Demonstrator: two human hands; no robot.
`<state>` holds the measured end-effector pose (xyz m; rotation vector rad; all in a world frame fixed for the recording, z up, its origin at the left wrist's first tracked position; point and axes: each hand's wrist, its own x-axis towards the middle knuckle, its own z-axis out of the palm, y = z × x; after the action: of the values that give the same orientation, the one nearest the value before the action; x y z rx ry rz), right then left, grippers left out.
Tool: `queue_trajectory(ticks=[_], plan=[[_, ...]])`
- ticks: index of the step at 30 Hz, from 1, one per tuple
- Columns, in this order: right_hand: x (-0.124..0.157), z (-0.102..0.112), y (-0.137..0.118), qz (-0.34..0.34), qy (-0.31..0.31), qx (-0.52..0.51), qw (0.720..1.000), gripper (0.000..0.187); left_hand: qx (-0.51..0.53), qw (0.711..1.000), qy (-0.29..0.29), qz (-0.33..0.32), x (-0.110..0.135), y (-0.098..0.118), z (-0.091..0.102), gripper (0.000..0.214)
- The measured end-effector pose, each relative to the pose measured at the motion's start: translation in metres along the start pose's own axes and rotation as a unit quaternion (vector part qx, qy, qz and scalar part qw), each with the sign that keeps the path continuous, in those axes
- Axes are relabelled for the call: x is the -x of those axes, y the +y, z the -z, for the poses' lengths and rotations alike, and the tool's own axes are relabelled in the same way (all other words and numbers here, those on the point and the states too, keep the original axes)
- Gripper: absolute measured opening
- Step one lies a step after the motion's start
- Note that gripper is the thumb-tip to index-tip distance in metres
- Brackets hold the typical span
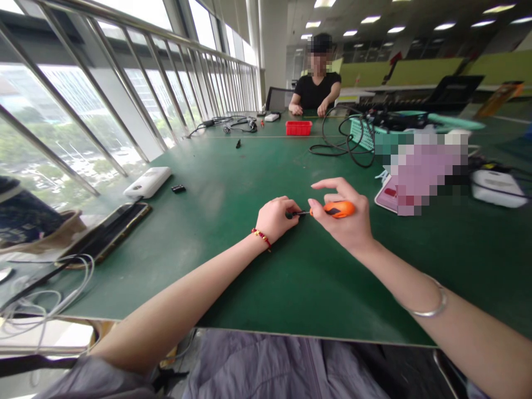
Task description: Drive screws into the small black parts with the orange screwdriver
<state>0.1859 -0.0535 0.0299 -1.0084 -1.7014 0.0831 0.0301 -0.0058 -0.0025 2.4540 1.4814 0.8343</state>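
An orange-and-black screwdriver point(341, 209) lies nearly level in my right hand point(347, 221). Its handle rests against the palm, with the index finger lifted away from it and curved. The thin metal shaft points left to the fingers of my left hand point(277, 216). That hand rests low over the green table, fingers closed around a small dark piece point(290, 215) mostly hidden by them. The screwdriver's tip meets the piece or sits right beside it; I cannot tell which.
A white power bank-like box point(148, 182), a small black part point(178, 189) and a phone point(112, 233) lie left. Farther back are a red bin point(298, 128), cables point(241, 124) and a teal basket point(362, 134). Another person point(317, 91) sits across the green table point(233, 266).
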Motion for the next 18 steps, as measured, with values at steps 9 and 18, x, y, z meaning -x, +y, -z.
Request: queue_trajectory(ticks=[9, 18], plan=[[-0.0019, -0.0025, 0.0053, 0.004, 0.044, -0.004, 0.999, 0.053, -0.001, 1.000, -0.012, 0.021, 0.0001, 0.0027, 0.0023, 0.013], [-0.0022, -0.0011, 0.0023, 0.019, 0.017, -0.035, 0.999, 0.038, -0.005, 0.999, -0.007, 0.031, 0.0002, 0.0019, 0.0030, 0.011]])
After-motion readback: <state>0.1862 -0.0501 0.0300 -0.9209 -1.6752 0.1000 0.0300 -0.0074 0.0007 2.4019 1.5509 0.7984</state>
